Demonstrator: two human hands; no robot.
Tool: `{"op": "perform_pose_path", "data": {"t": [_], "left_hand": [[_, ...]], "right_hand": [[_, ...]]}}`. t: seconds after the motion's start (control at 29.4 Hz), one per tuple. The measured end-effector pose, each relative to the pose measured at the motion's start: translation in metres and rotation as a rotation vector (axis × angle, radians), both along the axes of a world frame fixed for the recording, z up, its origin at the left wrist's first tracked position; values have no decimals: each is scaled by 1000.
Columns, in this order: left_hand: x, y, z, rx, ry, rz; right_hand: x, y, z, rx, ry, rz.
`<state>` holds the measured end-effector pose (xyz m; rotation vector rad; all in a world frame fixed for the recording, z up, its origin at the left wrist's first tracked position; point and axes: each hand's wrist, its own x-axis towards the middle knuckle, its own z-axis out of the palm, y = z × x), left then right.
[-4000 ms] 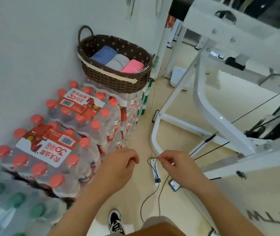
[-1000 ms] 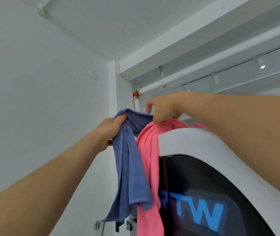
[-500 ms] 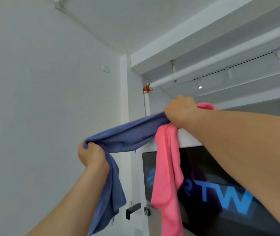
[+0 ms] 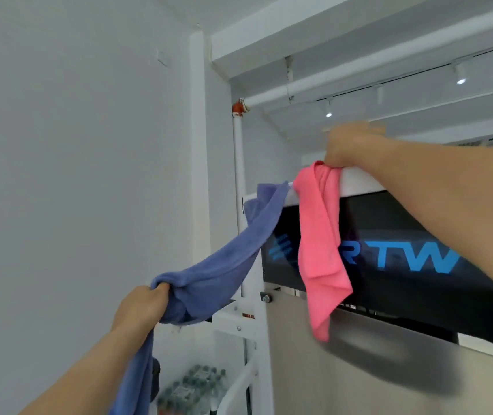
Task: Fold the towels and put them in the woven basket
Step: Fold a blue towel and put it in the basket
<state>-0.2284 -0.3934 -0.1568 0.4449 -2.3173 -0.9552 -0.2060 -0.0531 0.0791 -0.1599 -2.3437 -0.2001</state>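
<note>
A blue towel point(image 4: 233, 256) stretches from the top edge of a white machine frame point(image 4: 356, 182) down to the lower left, where my left hand point(image 4: 142, 307) grips its bunched middle; the towel's tail hangs past my forearm. A pink towel point(image 4: 318, 241) hangs over the same top edge, in front of a black panel with blue letters. My right hand point(image 4: 350, 145) sits on top of the frame and grips the pink towel's upper end. The woven basket is out of view.
A white wall fills the left side. A white pipe point(image 4: 237, 187) runs up beside the frame. Packs of bottled water point(image 4: 191, 390) stand on the floor at the bottom. A grey panel point(image 4: 389, 369) lies below the black screen.
My left hand has pulled the blue towel further down and left, so most of it is off the frame. My right hand has shifted right along the top edge, holding the pink towel.
</note>
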Motion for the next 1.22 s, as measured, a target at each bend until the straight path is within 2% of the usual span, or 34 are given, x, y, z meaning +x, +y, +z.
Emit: {"op": "perform_pose_path", "data": {"t": [0.07, 0.14, 0.2, 0.27, 0.31, 0.37, 0.44, 0.51, 0.58, 0.65, 0.75, 0.85, 0.95, 1.02, 1.09, 1.16, 1.22], "left_hand": [[2, -21, -29, 64, -35, -34], [6, -28, -53, 180, -41, -151], [14, -31, -63, 209, -51, -286], [20, -27, -64, 187, -46, -402], [24, -26, -62, 190, -29, -448], [31, -29, -54, 190, 19, -492], [37, -34, -42, 177, 69, -472], [45, -42, -32, 155, 117, -457], [52, -57, -26, 156, 155, -488], [53, -81, -30, 182, 139, -479], [45, -116, -46, 142, 72, -415], [30, -146, -63, 62, 192, -308], [21, -168, -75, 155, 254, -331], [12, -183, -85, 23, 177, -367], [0, -203, -93, -298, 89, -283], [-9, -224, -102, -573, -18, -121], [-14, -246, -116, -638, -131, 10]], "right_hand": [[3, -8, -11, 2, 117, -41], [5, -17, -20, -8, 258, 13], [9, -42, -29, -5, 397, 109], [13, -80, -41, 31, 424, 286], [15, -103, -50, 30, 363, 410], [21, -151, -77, -48, 97, 670], [23, -190, -111, -213, -327, 860], [22, -220, -149, -338, -768, 929], [15, -243, -185, -381, -995, 1022], [5, -265, -218, -491, -980, 1139], [-15, -293, -249, -513, -781, 1172], [-45, -312, -271, -608, -720, 1225], [-83, -323, -292, -723, -662, 1258], [-111, -330, -302, -740, -630, 1260], [-136, -334, -309, -780, -779, 1290], [-159, -336, -317, -762, -1073, 1315], [-183, -344, -326, -502, -1262, 1290]]}}
